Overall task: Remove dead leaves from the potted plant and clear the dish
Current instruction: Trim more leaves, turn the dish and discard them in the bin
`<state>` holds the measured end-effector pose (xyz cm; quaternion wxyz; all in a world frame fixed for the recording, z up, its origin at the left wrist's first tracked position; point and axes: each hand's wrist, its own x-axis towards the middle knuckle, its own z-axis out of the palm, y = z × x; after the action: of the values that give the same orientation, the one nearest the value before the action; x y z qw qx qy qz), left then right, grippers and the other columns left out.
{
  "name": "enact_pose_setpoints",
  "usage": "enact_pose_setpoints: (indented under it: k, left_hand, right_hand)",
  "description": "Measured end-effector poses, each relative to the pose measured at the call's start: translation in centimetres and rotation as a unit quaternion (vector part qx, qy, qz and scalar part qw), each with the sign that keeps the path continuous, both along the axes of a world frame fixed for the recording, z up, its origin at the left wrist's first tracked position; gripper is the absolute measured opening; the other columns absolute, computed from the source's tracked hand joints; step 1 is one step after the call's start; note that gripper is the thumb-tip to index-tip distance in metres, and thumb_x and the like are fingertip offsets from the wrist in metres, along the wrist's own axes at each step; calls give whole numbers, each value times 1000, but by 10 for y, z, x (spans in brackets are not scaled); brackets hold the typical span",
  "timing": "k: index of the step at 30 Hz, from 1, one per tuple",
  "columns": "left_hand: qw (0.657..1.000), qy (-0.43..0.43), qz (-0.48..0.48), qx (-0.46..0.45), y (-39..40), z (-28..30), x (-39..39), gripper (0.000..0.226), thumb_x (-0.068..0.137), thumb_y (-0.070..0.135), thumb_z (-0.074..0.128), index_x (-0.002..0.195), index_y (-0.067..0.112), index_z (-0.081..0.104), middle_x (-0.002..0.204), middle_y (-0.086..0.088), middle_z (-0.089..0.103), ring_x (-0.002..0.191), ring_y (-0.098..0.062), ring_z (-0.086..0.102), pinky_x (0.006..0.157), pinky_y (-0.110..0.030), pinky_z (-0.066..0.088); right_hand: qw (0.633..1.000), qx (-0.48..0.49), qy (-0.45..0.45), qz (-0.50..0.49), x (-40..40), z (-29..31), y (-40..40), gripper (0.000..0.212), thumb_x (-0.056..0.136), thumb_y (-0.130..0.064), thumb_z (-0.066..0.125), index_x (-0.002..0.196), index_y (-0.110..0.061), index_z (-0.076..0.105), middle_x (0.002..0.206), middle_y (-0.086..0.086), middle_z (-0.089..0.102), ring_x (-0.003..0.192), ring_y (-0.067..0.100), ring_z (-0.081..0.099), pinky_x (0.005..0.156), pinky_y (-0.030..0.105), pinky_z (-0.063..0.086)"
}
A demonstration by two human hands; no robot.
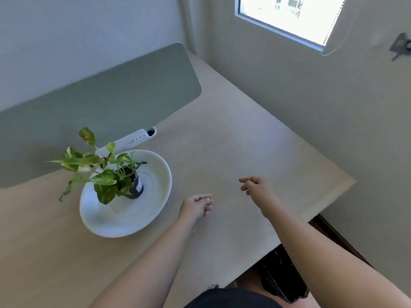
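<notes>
Bare left hand (196, 204) and right hand (255, 185), both loosely curled and empty, hover over the pale wooden table (233, 134), right of the round white dish (155, 196) holding a small dark-potted green plant (106, 172).

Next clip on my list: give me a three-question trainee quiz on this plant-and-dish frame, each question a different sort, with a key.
1. True or false: the potted plant stands inside the white dish.
2. Multiple choice: where is the left hand?
A. gripping the pot
B. on the desk beside the dish, fingers curled
C. pinching a leaf
3. Fill in: the right hand is held above the ____, away from the plant.

Key:
1. True. The dark pot sits in the dish.
2. B. It touches neither pot nor leaf.
3. Desk. Its fingers are loosely curled; nothing can be seen in them.
</notes>
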<state>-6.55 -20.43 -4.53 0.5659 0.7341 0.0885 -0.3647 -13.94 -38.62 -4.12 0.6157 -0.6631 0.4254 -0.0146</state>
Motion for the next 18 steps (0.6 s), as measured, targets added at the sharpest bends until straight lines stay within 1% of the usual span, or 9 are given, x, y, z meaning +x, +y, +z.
enact_pose_setpoints:
  k: [1, 2, 5, 8, 11, 13, 15, 17, 18]
  left_hand:
    - [999, 2, 34, -8, 11, 0, 3, 17, 95, 2, 51, 105, 4, 65, 78, -5, 66, 57, -8, 59, 49, -15, 43]
    - [999, 9, 44, -12, 13, 0, 3, 16, 96, 3, 51, 104, 4, 65, 78, -5, 66, 57, -7, 59, 49, -14, 44]
    - [992, 17, 118, -27, 44, 4, 7, 14, 96, 8, 51, 101, 6, 64, 79, -5, 66, 63, -10, 59, 52, -15, 45]
    - [982, 26, 182, -39, 68, 6, 11, 15, 97, 12, 51, 99, 7, 66, 79, -5, 66, 64, -11, 59, 55, -17, 45]
    - [972, 38, 227, -45, 87, 8, 12, 19, 98, 15, 48, 97, 6, 66, 77, -6, 65, 61, -13, 57, 54, -19, 43]
    - [969, 50, 238, -37, 97, 9, 12, 27, 100, 20, 44, 96, 6, 67, 78, -6, 65, 63, -13, 58, 58, -21, 43]
    - [969, 57, 238, -27, 106, 9, 11, 33, 101, 25, 42, 96, 6, 69, 82, -5, 68, 65, -13, 60, 61, -22, 46]
    - [968, 64, 241, -16, 114, 6, 11, 37, 101, 29, 42, 96, 6, 69, 88, -7, 70, 68, -14, 61, 65, -23, 48]
    - [968, 69, 241, -10, 117, 4, 10, 38, 101, 31, 41, 97, 5, 69, 91, -7, 70, 70, -14, 61, 67, -24, 49]
  right_hand:
    - [1000, 1, 2, 23, 11, 1, 7, 27, 89, -11, 46, 86, -25, 70, 80, 1, 67, 74, 17, 54, 70, 30, 44]
    - [1000, 2, 3, 28, 14, 1, 9, 27, 89, -10, 46, 87, -23, 69, 80, 2, 66, 73, 17, 53, 69, 29, 44]
    - [995, 2, 11, 101, 44, 7, 37, 25, 92, -7, 45, 94, -15, 69, 79, 4, 63, 68, 16, 49, 61, 25, 42]
    - [988, -1, 16, 156, 68, 6, 62, 25, 92, -6, 46, 98, -12, 69, 79, 5, 63, 66, 16, 49, 61, 24, 43]
    - [980, -11, 25, 199, 86, 0, 83, 25, 90, -8, 47, 96, -14, 70, 78, 4, 66, 66, 17, 52, 64, 26, 45]
    - [976, -17, 32, 217, 97, -5, 94, 25, 89, -8, 47, 95, -14, 71, 76, 3, 67, 67, 18, 54, 67, 28, 47]
    - [973, -17, 34, 226, 106, -11, 103, 20, 90, -12, 51, 96, -12, 70, 73, 4, 67, 67, 19, 56, 71, 32, 48]
    - [970, -22, 42, 237, 114, -15, 112, 15, 90, -19, 57, 94, -12, 69, 73, 5, 68, 64, 17, 57, 70, 33, 48]
    - [969, -25, 48, 243, 118, -16, 115, 14, 89, -23, 59, 93, -13, 69, 73, 5, 69, 62, 16, 56, 66, 32, 47]
